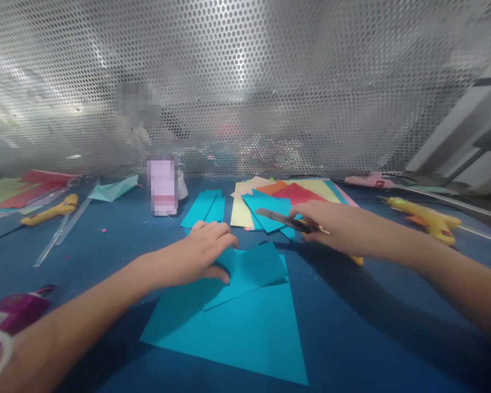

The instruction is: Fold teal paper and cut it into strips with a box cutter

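Note:
My left hand (207, 252) curls over a smaller blue paper piece (257, 270), its thumb on the near side and fingertips at the far edge. That piece lies slantwise over a larger blue sheet (237, 338) on the table, its right end slightly raised. My right hand (323, 221) is closed around a pair of scissors (276, 216) with dark blades pointing left and yellow on the handles. The blades hover near several blue paper pieces (270, 206) at the back. Narrow blue strips (202, 207) lie beyond my left hand.
Coloured sheets (311, 191) are piled behind the scissors. Yellow glue guns lie at left (51, 212) and right (429, 215); clear sticks (65, 232) are near the left one. A pixelated phone-like object (162, 185) stands before a perforated metal panel (237, 109). A purple object (20, 314) sits front left.

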Action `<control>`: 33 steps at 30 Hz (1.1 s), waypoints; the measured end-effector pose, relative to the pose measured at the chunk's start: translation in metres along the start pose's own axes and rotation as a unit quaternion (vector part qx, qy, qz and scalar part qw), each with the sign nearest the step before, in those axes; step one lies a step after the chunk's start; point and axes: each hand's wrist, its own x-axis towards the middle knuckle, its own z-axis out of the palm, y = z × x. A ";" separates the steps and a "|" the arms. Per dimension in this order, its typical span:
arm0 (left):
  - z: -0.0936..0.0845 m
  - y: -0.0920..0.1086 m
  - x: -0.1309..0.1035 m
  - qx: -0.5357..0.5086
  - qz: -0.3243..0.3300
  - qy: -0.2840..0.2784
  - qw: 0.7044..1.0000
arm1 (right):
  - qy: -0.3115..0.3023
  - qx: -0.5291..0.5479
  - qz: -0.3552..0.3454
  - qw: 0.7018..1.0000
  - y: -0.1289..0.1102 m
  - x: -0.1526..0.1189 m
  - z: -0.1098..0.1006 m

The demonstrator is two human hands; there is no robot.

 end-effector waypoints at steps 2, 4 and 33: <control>-0.001 -0.004 0.001 -0.003 -0.004 -0.001 1.000 | 0.015 0.007 -0.026 1.000 -0.002 0.000 0.002; -0.001 -0.007 0.002 -0.011 -0.013 -0.005 1.000 | 0.009 0.011 -0.042 0.999 -0.004 -0.001 0.004; 0.019 -0.003 0.003 0.106 -0.076 0.014 0.991 | -0.095 -0.020 -0.035 0.995 -0.024 -0.005 0.002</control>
